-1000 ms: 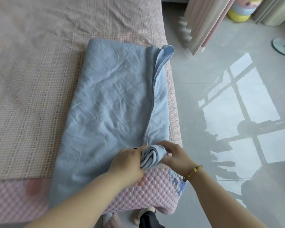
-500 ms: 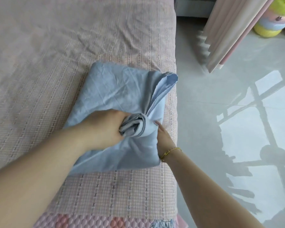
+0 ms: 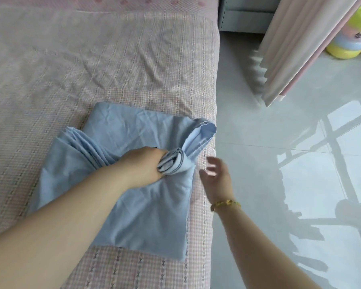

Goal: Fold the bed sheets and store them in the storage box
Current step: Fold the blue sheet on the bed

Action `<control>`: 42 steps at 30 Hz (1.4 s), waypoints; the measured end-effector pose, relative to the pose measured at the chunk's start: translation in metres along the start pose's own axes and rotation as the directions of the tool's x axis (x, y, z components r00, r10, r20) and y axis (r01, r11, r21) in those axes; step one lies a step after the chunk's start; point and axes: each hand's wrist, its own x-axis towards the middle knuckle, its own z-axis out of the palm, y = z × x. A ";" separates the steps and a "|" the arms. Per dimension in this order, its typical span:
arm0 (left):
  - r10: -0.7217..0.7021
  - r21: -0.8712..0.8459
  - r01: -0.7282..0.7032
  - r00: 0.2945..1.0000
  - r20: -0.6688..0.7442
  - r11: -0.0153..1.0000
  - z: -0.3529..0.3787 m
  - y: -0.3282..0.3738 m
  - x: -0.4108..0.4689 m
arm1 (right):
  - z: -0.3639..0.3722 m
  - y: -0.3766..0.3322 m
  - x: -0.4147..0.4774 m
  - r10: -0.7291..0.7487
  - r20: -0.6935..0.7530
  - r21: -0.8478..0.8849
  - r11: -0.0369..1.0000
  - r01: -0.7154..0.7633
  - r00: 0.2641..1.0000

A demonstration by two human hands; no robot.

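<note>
A light blue bed sheet point(image 3: 133, 209) lies folded over on the pink checked bed point(image 3: 92, 59), close to the bed's right edge. My left hand point(image 3: 143, 165) is shut on a bunched corner of the sheet, pressing it onto the folded stack. Layered edges of the sheet fan out to the left of that hand. My right hand point(image 3: 216, 176) hovers just right of the sheet near the bed edge, fingers spread, holding nothing; it wears a yellow bracelet. No storage box is in view.
Grey glossy floor point(image 3: 290, 163) runs along the bed's right side. Pink curtains point(image 3: 296, 42) hang at the upper right, with a stack of coloured round cushions point(image 3: 350, 40) behind them. A grey cabinet base point(image 3: 244, 15) stands beyond the bed's far corner.
The sheet's near end was carried up and laid over the far part, halving its length. My right hand has let go of the sheet and drawn off to the right; my left still grips the corner.
</note>
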 end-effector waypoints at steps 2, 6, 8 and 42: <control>0.031 -0.007 -0.032 0.999 -0.015 0.999 0.001 -0.004 0.003 | -0.003 -0.016 0.023 0.137 -0.043 0.233 0.965 -0.123 0.990; 0.086 -0.052 -0.089 0.995 -0.054 0.995 -0.003 -0.013 0.003 | 0.007 -0.040 0.061 0.269 0.050 0.320 0.908 -0.270 0.962; 0.110 -0.089 -0.116 0.992 -0.065 0.989 -0.008 -0.018 0.003 | 0.023 -0.050 0.069 0.134 -0.014 0.189 0.973 -0.129 0.991; -0.525 -0.315 0.423 0.735 -0.428 0.849 -0.006 -0.173 0.060 | 0.066 -0.047 0.090 0.122 -0.077 -0.222 0.965 -0.136 0.990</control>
